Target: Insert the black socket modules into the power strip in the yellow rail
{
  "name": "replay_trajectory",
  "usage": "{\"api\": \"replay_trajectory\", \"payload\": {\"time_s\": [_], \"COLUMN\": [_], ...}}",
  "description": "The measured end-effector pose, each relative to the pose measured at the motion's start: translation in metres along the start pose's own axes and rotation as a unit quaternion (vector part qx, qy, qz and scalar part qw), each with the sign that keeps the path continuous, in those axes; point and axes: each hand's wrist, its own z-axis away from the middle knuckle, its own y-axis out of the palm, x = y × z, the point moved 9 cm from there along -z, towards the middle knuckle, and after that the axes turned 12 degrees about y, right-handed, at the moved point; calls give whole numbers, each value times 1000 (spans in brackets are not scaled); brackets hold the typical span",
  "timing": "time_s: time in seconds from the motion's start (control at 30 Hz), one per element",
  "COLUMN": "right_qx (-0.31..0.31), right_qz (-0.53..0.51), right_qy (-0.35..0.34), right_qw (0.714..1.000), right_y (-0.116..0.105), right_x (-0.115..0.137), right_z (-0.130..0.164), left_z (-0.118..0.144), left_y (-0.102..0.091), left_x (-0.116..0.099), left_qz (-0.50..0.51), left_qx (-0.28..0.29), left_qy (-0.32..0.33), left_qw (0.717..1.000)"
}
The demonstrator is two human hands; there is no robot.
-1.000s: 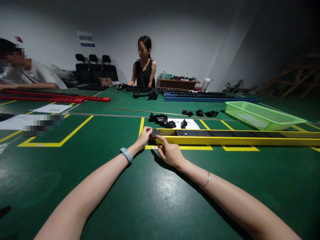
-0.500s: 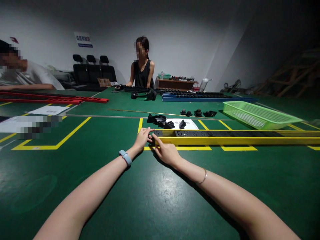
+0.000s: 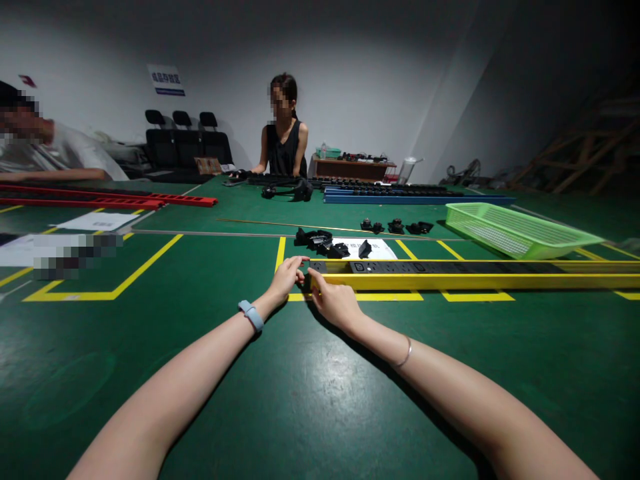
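1. Head view: both hands meet at the near-left end of a long yellow rail (image 3: 475, 281) lying across the green desk (image 3: 300, 400), over a yellow floor-tape box.
2. Left hand (image 3: 286, 277): fingers curled loosely, tips touching the black end piece (image 3: 316, 267) that sticks out of the rail's left end. Whether they pinch it or only rest against it I cannot tell.
3. Right hand (image 3: 334, 301): fingers bent, thumb and forefinger at the front lip of the rail just beside the same end; it seems to brace the rail, grip not clearly visible.
4. Looks: the rail is a bright yellow channel, straight, running off the right edge of the picture. A black strip with socket-like cut-outs (image 3: 400, 267) sits in its top.
5. Handling, my judgement: stiff metal-like section, long, so likely awkward and moderately heavy; it would swing or sag if lifted by one end. Painted faces look smooth, perhaps slippery. Best held by both side walls, near the middle for lifting, at the end for sliding the insert.
6. Black strip: likely rigid plastic, light; push on its end face, not the sockets.
7. Nearby: small black parts (image 3: 325, 241) on a white sheet behind the rail; green basket (image 3: 520, 230) to the right.
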Motion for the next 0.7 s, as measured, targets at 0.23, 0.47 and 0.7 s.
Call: {"api": "replay_trajectory", "payload": {"time_s": [0.23,0.47,0.7], "right_qx": [5,6,15], "right_qz": [31,30,25], "right_qy": [9,-24,-29], "right_qw": [999,999,999], "right_y": [-2,6,10], "right_x": [4,1,-1], "right_z": [-2,-6,-7], "left_z": [1,2,3], "left_y": [2,-2,-3], "left_x": [-1,4,10], "left_qz": [11,-2,31], "left_qx": [7,-20,-29], "left_qy": [-2,-24,-46], "left_qw": [1000,1000,998]}}
